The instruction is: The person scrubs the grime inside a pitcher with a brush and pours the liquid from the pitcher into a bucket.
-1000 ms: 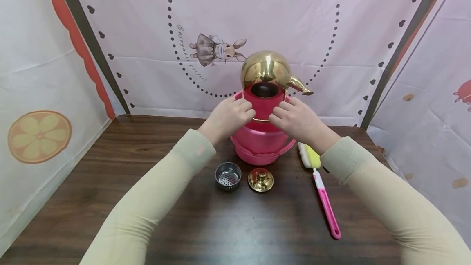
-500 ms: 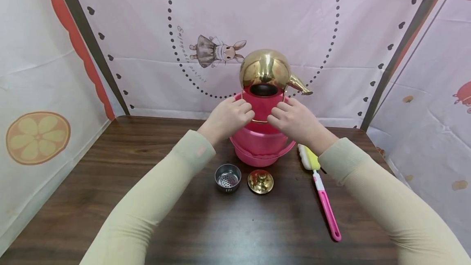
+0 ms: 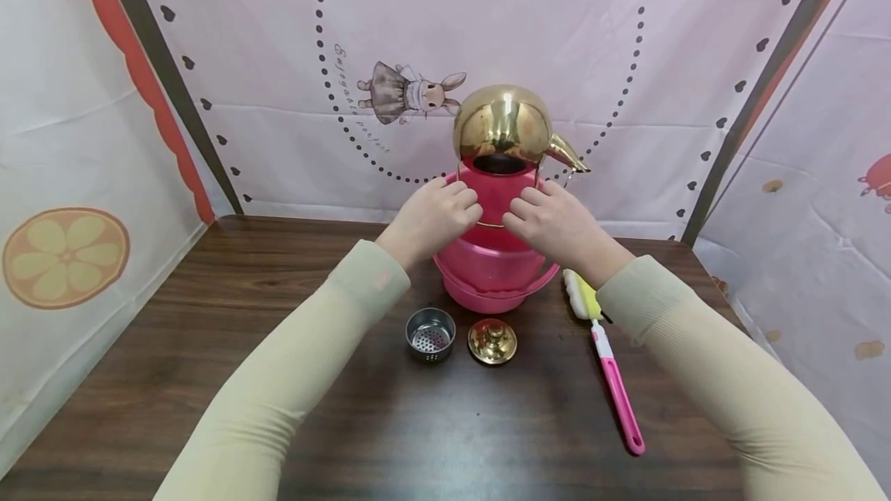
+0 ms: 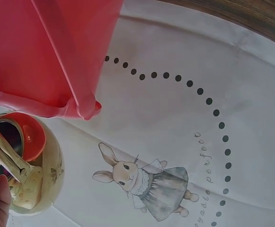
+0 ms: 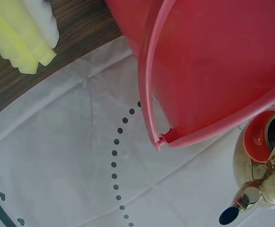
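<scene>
A gold kettle hangs tipped over the back of a pink bucket, its dark round mouth turned down toward the bucket. My left hand grips the left side of the kettle's thin gold handle, and my right hand grips the right side, fingers curled on both. The spout points right and down, with small glinting drops beneath its tip. In the left wrist view the kettle is beyond the bucket's rim; the right wrist view has the spout outside that rim.
In front of the bucket, a perforated metal strainer and the gold kettle lid lie side by side on the wooden table. A pink-handled sponge brush lies to the right. Printed cloth walls the back and sides.
Both hands have tilted the kettle slightly farther; its body sits a little higher and its mouth looks narrower. Drops now show under the spout. The strainer, lid and brush have stayed put.
</scene>
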Action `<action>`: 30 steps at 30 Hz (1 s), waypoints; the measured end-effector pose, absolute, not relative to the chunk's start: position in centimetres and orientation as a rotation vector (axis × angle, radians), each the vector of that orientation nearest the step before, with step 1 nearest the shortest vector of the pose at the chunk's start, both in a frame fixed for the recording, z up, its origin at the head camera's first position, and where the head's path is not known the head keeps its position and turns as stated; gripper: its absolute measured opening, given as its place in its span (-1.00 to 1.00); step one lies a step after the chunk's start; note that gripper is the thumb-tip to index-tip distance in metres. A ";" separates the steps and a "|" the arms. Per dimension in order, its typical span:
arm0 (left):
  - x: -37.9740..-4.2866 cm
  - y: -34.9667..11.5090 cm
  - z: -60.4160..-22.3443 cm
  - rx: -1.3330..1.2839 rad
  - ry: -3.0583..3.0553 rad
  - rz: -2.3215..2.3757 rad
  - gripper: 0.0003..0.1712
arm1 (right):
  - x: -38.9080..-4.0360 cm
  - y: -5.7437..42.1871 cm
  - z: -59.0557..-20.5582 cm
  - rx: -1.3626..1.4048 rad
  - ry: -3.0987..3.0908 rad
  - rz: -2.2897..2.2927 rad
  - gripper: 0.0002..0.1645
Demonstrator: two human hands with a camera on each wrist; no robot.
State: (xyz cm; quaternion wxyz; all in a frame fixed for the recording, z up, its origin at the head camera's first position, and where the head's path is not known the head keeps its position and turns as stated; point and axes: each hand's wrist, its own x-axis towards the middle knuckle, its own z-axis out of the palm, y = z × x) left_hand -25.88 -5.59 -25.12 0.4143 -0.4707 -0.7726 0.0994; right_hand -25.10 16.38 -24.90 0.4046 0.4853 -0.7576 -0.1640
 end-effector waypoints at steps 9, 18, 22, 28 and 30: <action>-26.3 -5.4 -25.3 -1.180 -1.940 0.253 -0.85 | -25.4 16.4 -25.0 1.208 -1.925 -0.429 -0.74; -26.6 -5.2 -25.6 -1.191 -1.930 0.242 -0.82 | -25.5 16.6 -25.1 1.209 -1.928 -0.441 -0.75; -26.6 -5.2 -25.7 -1.189 -1.928 0.243 -0.82 | -25.5 16.6 -25.2 1.206 -1.936 -0.440 -0.75; -26.7 -5.2 -25.8 -1.191 -1.914 0.230 -0.80 | -25.5 16.6 -25.3 1.194 -1.946 -0.445 -0.76; -26.8 -5.1 -25.9 -1.192 -1.906 0.224 -0.79 | -25.5 16.6 -25.4 1.193 -1.947 -0.443 -0.76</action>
